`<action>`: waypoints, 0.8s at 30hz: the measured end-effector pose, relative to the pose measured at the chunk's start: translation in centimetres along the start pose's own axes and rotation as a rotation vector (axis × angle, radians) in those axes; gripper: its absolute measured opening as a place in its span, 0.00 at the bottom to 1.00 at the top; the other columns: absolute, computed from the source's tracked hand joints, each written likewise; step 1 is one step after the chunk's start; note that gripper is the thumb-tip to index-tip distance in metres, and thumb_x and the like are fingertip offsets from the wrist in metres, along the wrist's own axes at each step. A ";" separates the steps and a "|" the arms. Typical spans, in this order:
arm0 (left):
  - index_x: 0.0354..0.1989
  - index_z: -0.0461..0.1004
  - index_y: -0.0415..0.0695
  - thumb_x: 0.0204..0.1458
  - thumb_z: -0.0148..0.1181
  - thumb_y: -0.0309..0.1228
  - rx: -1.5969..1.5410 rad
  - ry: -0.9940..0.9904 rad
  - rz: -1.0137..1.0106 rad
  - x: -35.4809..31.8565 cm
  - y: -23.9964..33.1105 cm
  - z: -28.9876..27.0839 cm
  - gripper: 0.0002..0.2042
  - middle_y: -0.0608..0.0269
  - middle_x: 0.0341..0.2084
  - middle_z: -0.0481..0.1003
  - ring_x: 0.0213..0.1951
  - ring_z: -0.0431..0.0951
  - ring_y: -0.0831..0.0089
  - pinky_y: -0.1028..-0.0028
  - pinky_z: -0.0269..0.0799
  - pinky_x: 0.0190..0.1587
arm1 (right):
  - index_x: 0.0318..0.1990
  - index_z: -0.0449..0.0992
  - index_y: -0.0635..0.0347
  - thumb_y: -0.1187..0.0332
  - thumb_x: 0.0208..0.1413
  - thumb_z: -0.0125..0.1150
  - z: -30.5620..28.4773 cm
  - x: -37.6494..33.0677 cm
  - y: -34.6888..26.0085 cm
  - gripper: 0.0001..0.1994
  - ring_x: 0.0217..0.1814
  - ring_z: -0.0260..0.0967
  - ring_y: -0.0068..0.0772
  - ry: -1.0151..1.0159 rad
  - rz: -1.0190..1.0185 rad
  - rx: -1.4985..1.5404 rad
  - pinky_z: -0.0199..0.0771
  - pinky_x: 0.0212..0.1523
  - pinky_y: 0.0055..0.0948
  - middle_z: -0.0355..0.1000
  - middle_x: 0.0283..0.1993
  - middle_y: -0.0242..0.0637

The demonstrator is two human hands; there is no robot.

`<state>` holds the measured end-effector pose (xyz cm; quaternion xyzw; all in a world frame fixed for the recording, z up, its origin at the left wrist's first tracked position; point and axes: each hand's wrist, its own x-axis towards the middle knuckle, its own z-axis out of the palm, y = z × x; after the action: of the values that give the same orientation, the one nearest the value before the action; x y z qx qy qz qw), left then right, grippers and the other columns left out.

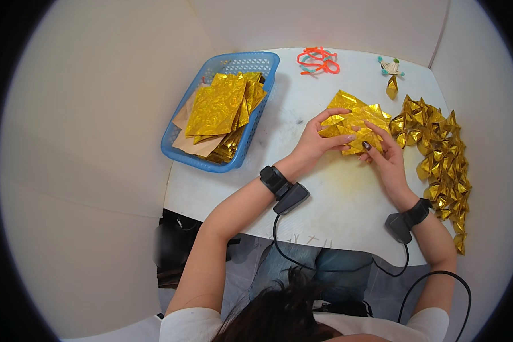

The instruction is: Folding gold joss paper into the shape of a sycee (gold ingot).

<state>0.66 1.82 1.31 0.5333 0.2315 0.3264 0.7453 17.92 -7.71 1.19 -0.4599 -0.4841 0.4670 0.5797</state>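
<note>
A shiny gold foil paper (360, 124) sits between my two hands over the right half of the table. My left hand (316, 137) grips its left side, thumb below and index finger stretched along the upper part. On the opposite side my right hand (389, 162) pinches the paper's lower right with bent fingers. Behind and partly under it lie more gold foil sheets (343, 100), so the held paper's exact outline is hard to make out. To the right of my right hand, folded gold foil pieces (439, 148) with pointed tips are heaped in a long curved band.
At the left stands a blue plastic basket (171, 139) of gold and tan paper sheets. Orange and teal twisted strands (319, 61) lie at the back. Near the back right are a small white-and-green bundle (390, 67) and one folded gold piece (392, 88). Cables hang from both wristbands.
</note>
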 end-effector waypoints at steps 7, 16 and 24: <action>0.55 0.64 0.46 0.47 0.63 0.20 0.036 -0.028 0.022 0.1 -0.2 -0.2 0.25 0.57 0.45 0.75 0.43 0.76 0.76 0.78 0.75 0.40 | 0.61 0.61 0.59 0.77 0.57 0.51 0.0 -0.2 0.0 0.22 0.35 0.68 0.18 0.009 0.047 0.015 0.68 0.37 0.17 0.70 0.48 0.35; 0.55 0.64 0.47 0.47 0.63 0.20 -0.028 0.003 -0.038 0.1 -0.1 -0.2 0.25 0.57 0.47 0.74 0.43 0.76 0.77 0.80 0.75 0.39 | 0.51 0.68 0.67 0.75 0.58 0.53 -1.0 0.2 1.9 0.13 0.35 0.68 0.18 -0.038 0.060 -0.054 0.68 0.38 0.18 0.72 0.42 0.33; 0.56 0.64 0.47 0.47 0.62 0.19 -0.054 0.004 -0.018 0.0 -0.3 -0.3 0.26 0.58 0.47 0.73 0.44 0.75 0.76 0.79 0.76 0.42 | 0.49 0.69 0.68 0.76 0.57 0.53 -0.7 0.2 1.7 0.12 0.40 0.69 0.19 -0.028 0.072 -0.020 0.69 0.42 0.21 0.72 0.44 0.33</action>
<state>0.56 1.94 0.94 0.5103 0.2290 0.3270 0.7617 18.47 -7.31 -0.51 -0.4762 -0.4801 0.4889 0.5512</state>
